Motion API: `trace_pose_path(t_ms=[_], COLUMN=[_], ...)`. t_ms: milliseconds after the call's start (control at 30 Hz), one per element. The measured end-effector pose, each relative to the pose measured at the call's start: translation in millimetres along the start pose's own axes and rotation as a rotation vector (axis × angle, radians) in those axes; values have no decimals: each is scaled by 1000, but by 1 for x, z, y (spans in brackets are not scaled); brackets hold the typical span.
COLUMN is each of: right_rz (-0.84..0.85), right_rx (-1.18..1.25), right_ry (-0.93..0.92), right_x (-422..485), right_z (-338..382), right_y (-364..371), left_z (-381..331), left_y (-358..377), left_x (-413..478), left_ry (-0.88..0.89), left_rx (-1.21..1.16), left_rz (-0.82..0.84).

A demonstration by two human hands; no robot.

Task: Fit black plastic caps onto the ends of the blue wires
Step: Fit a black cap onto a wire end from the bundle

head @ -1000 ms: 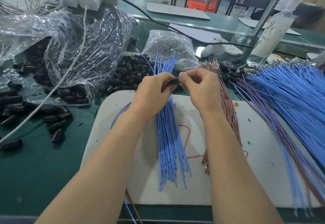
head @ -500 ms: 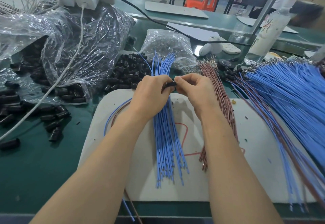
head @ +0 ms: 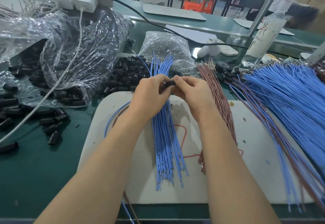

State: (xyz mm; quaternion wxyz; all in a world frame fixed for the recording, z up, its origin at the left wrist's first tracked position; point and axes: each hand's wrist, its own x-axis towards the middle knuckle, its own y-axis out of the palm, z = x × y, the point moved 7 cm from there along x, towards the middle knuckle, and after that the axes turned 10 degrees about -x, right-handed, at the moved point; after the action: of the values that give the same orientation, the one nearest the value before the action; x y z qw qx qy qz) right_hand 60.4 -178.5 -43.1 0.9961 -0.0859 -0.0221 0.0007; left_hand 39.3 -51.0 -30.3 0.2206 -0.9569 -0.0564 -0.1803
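Observation:
A bundle of blue wires point(head: 165, 146) lies lengthwise on the white mat point(head: 219, 179), its far ends fanning out past my hands. My left hand point(head: 149, 97) and my right hand point(head: 191, 91) meet above the bundle's upper part. Between their fingertips sits one black plastic cap point(head: 170, 83), pinched from both sides, with a bit of blue wire showing at its left end. A heap of loose black caps point(head: 126, 75) lies just beyond my left hand.
A clear plastic bag point(head: 70, 47) spilling black caps covers the left. Brown wires point(head: 219, 104) lie right of my hands, a large blue wire pile point(head: 290, 100) far right. A white charger cable point(head: 58, 83), a bag of small metal parts point(head: 167, 47) and a bottle point(head: 263, 37) stand behind.
Both hands stay pinched together over the bundle; the cap between the fingertips has shifted slightly and shows more clearly. The view has drifted a little.

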Motion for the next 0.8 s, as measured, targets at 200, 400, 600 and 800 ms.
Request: trace_pose_path(t_ms=[200,400,600,800], right_rz=[-58,-187,-96,-31], right_rx=[-275,-605,-323,-304], right_ry=[-94,-265,-192,-155], right_x=[-2,-9,-4,-5], right_z=[8,26,18,19], right_y=[0,5,1,-1], left_z=[-3,-4,-12,-13], left_y=[-1,-4,-5,-4], left_x=[3,3,2,2], left_ry=[-7,-22,-34,-29], left_rx=[-19,85,-78,-89], left_rz=[30,10,77,125])
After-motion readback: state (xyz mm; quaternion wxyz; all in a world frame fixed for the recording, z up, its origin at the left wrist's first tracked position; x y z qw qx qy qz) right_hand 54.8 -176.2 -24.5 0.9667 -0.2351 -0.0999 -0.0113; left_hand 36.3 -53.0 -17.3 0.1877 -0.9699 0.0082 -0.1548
